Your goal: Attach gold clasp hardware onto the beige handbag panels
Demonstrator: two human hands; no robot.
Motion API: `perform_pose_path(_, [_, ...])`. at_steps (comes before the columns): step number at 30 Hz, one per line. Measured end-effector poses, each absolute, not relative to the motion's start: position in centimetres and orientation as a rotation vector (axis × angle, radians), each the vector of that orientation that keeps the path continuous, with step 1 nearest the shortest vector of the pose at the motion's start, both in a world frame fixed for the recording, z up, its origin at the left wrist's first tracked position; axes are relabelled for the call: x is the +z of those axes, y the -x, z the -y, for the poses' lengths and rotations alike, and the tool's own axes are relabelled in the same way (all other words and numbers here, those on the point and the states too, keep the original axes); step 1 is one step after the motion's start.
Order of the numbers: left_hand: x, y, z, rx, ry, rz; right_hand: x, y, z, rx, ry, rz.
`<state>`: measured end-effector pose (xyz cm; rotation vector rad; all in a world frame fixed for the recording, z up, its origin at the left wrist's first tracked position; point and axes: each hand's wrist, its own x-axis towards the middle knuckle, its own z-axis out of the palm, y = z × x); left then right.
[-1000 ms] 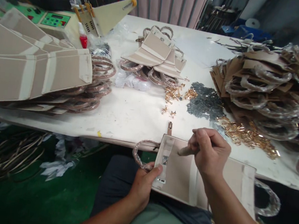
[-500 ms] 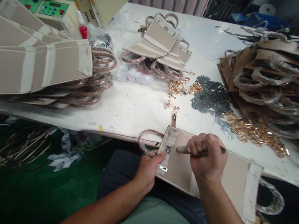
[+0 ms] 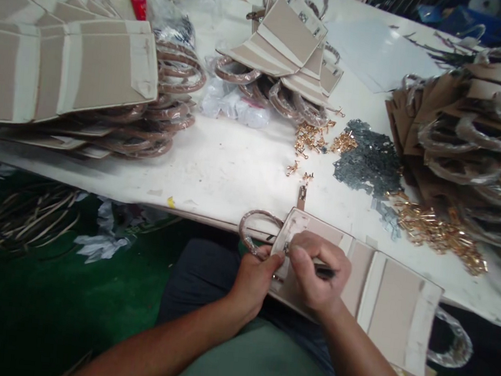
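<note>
A flat beige bag panel [image 3: 400, 309] with pale strips lies over my lap and the table edge. My left hand [image 3: 251, 282] is closed on its left end, thumb on top, beside a plastic-wrapped handle [image 3: 246, 229]. In my right hand [image 3: 320, 265] is a dark stick-like tool [image 3: 324, 271], its kind unclear. The tool's working end is hidden by my fingers, close to a small metal plate [image 3: 286, 247] on the panel's end. A short brown strap [image 3: 301, 197] with a metal fitting sticks out past the panel's far edge.
Stacked bag panels [image 3: 98, 67] stand at the left, with another pile [image 3: 287, 32] at the back. Brown bag pieces [image 3: 459, 137] with wrapped handles are heaped at the right. Gold fasteners [image 3: 441, 230] and grey metal plates [image 3: 368, 158] lie loose on the table [image 3: 226, 168].
My right hand has moved left with the tool, down onto the panel's end near my left thumb. My left hand still grips that end. The camera view has tilted downward.
</note>
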<state>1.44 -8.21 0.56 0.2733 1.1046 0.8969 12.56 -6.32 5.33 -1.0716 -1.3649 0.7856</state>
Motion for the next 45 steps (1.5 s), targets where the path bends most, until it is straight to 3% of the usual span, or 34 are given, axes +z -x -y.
perform_pose_path(3, [0.4,-1.3,8.2,0.906,-0.305,-1.106,6.2,-12.3,5.3,0.761,1.235,1.586])
perform_pose_path(9, [0.2,-1.5,8.5,0.922,-0.268,-1.060,7.9,-13.0,2.8,0.938,1.333,1.270])
perform_pose_path(17, [-0.6,-1.7,8.9,1.040,-0.370,-1.079,9.1,-9.7,2.4,1.106,1.357,1.717])
perform_pose_path(23, [-0.4,-1.6,8.8,0.958,-0.292,-1.080,7.2,-13.1,3.3,1.010,1.350,1.522])
perform_pose_path(30, [-0.2,-1.5,8.8,0.914,-0.294,-1.080,9.2,-13.4,6.0,0.844,0.891,1.206])
perform_pose_path(35, [0.4,-1.6,8.7,0.921,-0.293,-1.111,7.3,-13.6,6.2,0.834,1.072,1.282])
perform_pose_path(41, [0.5,-1.8,8.8,0.950,-0.298,-1.099,6.6,-13.9,6.6,0.762,0.931,1.240])
perform_pose_path(45, [0.4,-1.7,8.8,0.960,-0.316,-1.158,5.8,-14.7,6.9,0.766,1.201,1.321])
